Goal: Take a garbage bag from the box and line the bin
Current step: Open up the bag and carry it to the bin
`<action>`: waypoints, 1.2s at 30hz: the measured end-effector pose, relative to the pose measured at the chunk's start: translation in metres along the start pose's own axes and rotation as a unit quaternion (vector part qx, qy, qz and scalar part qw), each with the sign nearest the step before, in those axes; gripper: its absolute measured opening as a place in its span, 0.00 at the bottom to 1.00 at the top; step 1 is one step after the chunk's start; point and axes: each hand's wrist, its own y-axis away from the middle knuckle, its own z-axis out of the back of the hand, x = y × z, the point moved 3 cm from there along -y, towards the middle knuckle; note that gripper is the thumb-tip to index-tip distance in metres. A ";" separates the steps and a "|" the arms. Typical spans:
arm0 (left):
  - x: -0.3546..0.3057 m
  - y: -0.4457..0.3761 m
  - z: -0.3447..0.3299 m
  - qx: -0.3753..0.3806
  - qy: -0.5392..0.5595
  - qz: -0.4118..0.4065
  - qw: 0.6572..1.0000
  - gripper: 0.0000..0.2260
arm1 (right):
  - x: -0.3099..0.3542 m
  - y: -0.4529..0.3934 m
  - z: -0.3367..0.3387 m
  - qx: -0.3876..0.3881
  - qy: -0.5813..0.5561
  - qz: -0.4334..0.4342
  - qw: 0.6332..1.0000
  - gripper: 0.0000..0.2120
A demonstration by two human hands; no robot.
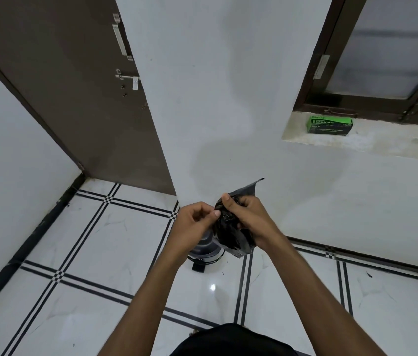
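Both hands work a folded black garbage bag (231,227) above the steel pedal bin (204,249): right hand (250,217) grips the bundle, left hand (195,222) pinches its edge. Thin film could tear if pulled too sharply. Green box (330,125) sits on the far-right windowsill (382,142).

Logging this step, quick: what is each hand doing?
Left hand: pinches the edge of the black garbage bag.
Right hand: grips the same bag.
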 end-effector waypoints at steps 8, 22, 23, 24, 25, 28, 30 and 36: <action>0.017 -0.004 0.031 -0.152 0.170 0.109 0.967 0.05 | -0.024 0.006 0.044 -0.039 0.038 -0.006 0.998 0.20; 0.007 -0.006 0.032 -0.136 -0.019 0.017 0.990 0.10 | -0.021 0.005 0.101 -0.265 0.078 0.042 0.960 0.16; 0.006 -0.005 0.030 -0.106 -0.089 -0.006 0.990 0.14 | -0.017 0.003 0.099 -0.235 0.055 0.042 0.970 0.13; 0.004 -0.004 0.028 -0.083 -0.140 -0.015 0.987 0.16 | -0.014 0.002 0.099 -0.210 0.038 0.042 0.976 0.11; 0.001 -0.004 0.026 -0.071 -0.182 -0.015 0.981 0.18 | -0.012 0.000 0.098 -0.196 0.031 0.045 0.979 0.10; -0.007 -0.006 0.026 -0.095 -0.304 -0.042 0.947 0.15 | -0.006 -0.002 0.097 -0.185 0.031 0.077 0.979 0.12; -0.010 -0.010 0.033 -0.146 -0.337 -0.067 0.928 0.15 | -0.003 -0.002 0.097 -0.160 0.054 0.107 0.980 0.15; -0.018 -0.015 0.069 -0.262 -0.301 -0.035 0.916 0.18 | -0.005 0.000 0.098 -0.096 0.118 0.125 0.980 0.16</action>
